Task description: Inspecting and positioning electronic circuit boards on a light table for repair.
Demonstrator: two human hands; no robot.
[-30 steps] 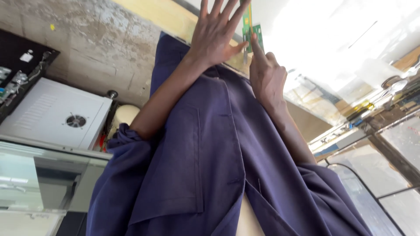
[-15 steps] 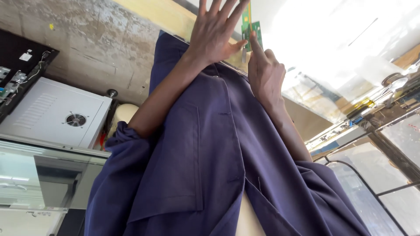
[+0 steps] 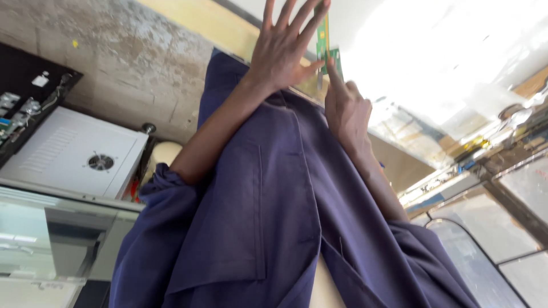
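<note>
My left hand (image 3: 282, 48) is raised at the top of the head view, back toward me, fingers spread wide. Its thumb and forefinger lie against a narrow green circuit board (image 3: 325, 40). My right hand (image 3: 345, 111) sits just right of it, mostly curled, with the forefinger stretched up along the board's lower part and gripping it there. Both forearms are bare, rising out of the rolled sleeves of my dark blue work coat (image 3: 268, 217), which fills the middle of the view. The board's upper end runs out of the frame.
A white box with a round fan grille (image 3: 80, 157) stands at the left, above a glass-fronted case (image 3: 51, 239). A black tray of small parts (image 3: 23, 97) lies at the far left. Glass panes and metal frames (image 3: 508, 194) are at the right, under bright glare.
Both hands have stayed on the green board. My left hand's fingers have spread a little wider, and the view has shifted slightly.
</note>
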